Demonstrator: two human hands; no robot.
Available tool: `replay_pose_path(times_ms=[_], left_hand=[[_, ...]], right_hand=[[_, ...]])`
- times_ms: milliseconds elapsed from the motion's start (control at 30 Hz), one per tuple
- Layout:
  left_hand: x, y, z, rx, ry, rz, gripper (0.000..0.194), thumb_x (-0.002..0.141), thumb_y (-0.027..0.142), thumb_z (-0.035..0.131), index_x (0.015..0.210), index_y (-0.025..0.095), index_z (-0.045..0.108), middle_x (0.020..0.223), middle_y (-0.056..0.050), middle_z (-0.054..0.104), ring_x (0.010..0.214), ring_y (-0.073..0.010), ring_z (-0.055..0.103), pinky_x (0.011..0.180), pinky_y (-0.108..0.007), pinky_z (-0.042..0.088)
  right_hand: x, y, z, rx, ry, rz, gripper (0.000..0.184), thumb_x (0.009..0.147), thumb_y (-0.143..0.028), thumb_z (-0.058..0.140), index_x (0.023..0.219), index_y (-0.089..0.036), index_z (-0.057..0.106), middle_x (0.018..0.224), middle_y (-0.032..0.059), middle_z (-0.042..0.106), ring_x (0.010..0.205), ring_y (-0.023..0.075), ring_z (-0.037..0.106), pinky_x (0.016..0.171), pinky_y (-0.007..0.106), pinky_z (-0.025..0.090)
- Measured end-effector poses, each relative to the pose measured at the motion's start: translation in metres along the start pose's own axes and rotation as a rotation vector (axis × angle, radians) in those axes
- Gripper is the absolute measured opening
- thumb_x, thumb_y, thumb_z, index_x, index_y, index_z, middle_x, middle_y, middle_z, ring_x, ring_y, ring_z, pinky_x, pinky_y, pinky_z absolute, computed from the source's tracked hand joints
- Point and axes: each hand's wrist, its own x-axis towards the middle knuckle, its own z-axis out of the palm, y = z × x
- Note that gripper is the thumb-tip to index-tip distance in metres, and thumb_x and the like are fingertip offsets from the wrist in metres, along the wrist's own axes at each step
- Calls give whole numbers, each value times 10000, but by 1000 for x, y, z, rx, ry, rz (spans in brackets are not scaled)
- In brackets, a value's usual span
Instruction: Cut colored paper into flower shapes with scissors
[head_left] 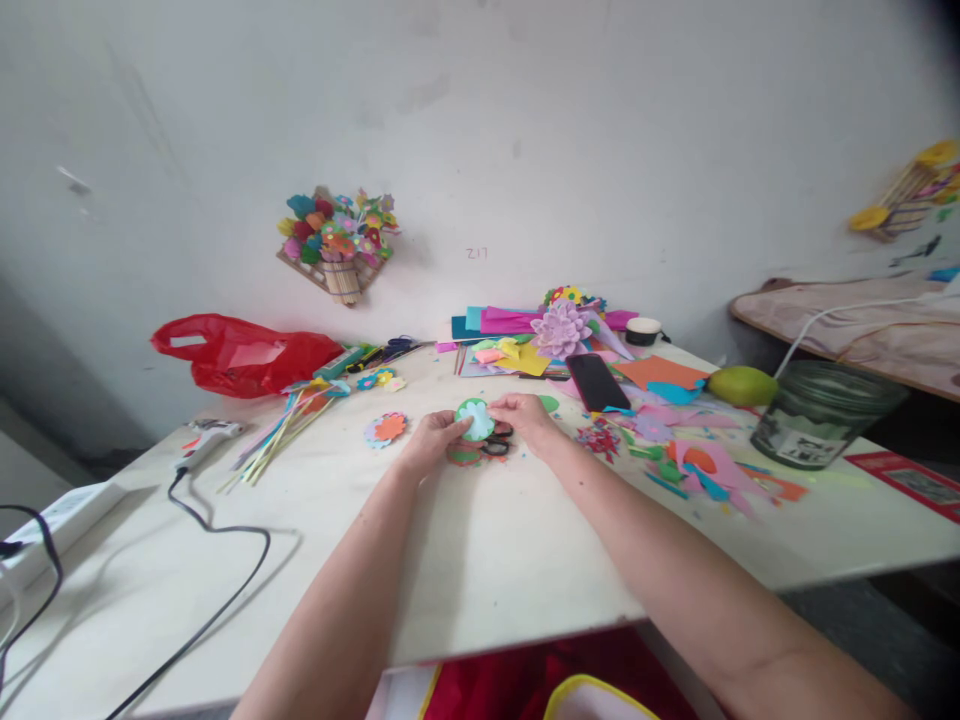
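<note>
My left hand (433, 442) is closed on the left edge of a light blue flower cutout (474, 418) that lies over a green disc (466, 406). At the cutout's upper right edge, the fingers of my right hand (526, 420) are pinched together. Scissors with dark handles (495, 446) lie on the table just below, partly hidden by the hands. An orange and lilac layered flower (388, 429) rests to the left of my left hand. Past my right hand lies another green disc (548, 404).
A glue gun (211, 440) with a black cord lies at left, near a red plastic bag (244, 355) and a bundle of thin sticks (289, 430). On the right are a phone (596, 382), coloured scraps (697, 460), a green fruit (741, 386) and a glass jar (814, 415).
</note>
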Motion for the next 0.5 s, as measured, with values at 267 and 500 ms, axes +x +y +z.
replay_pose_path(times_ms=[267, 500], left_hand=[[1, -1, -1, 36, 12, -14, 382, 626, 456, 773, 753, 131, 618, 657, -75, 700, 610, -206, 694, 589, -277, 551], [-1, 3, 2, 30, 30, -8, 410, 598, 463, 786, 749, 124, 613, 646, -70, 694, 579, -194, 684, 593, -274, 550]], right_hand=[[0, 1, 0, -39, 10, -24, 147, 585, -184, 739, 663, -159, 618, 543, -36, 606, 459, 87, 529, 444, 203, 438], [-4, -2, 0, 21, -36, -26, 231, 693, -370, 680, 747, -158, 605, 598, -15, 600, 508, 100, 543, 427, 198, 421]])
